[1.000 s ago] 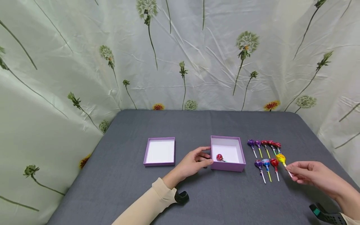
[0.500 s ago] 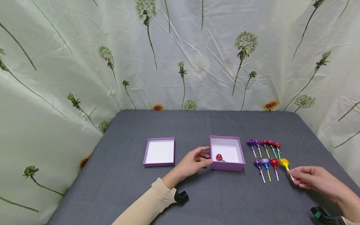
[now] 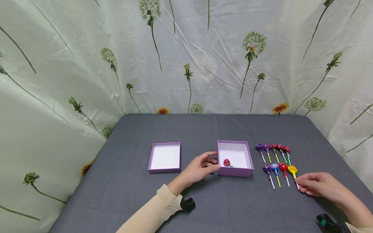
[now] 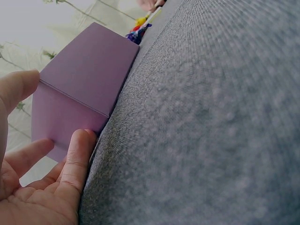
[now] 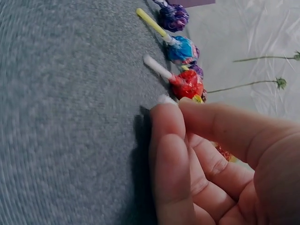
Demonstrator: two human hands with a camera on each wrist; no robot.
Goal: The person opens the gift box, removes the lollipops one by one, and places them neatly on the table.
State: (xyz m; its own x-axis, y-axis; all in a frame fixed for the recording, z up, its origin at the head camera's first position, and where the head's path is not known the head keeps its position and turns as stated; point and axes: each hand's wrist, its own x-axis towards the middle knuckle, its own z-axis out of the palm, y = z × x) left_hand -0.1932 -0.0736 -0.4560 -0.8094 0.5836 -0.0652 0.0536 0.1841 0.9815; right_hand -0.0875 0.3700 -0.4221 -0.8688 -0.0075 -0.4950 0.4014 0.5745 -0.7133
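My right hand (image 3: 323, 186) pinches the white stick of a yellow lollipop (image 3: 292, 170) between thumb and fingertips. Its head lies right beside a red lollipop (image 3: 283, 167) at the end of the front row. From the right wrist view, only the stick's white end shows at the fingertips, and the hand mostly hides the candy. My left hand (image 3: 200, 168) rests its fingers against the left side of an open purple box (image 3: 235, 172). In the left wrist view, straight fingertips touch the box wall (image 4: 89, 70). One red lollipop (image 3: 227, 162) lies inside the box.
A purple lid (image 3: 166, 157) with a white inside lies left of the box. A blue lollipop (image 3: 275, 169) and a purple lollipop (image 3: 267, 169) continue the front row. Behind them runs a row of several purple and red lollipops (image 3: 273, 148). A flowered curtain (image 3: 186, 58) hangs behind the grey table (image 3: 189, 129).
My right hand has moved the yellow lollipop down toward the front, a little right, then left against the end of the front row. The left hand and the box have stayed put.
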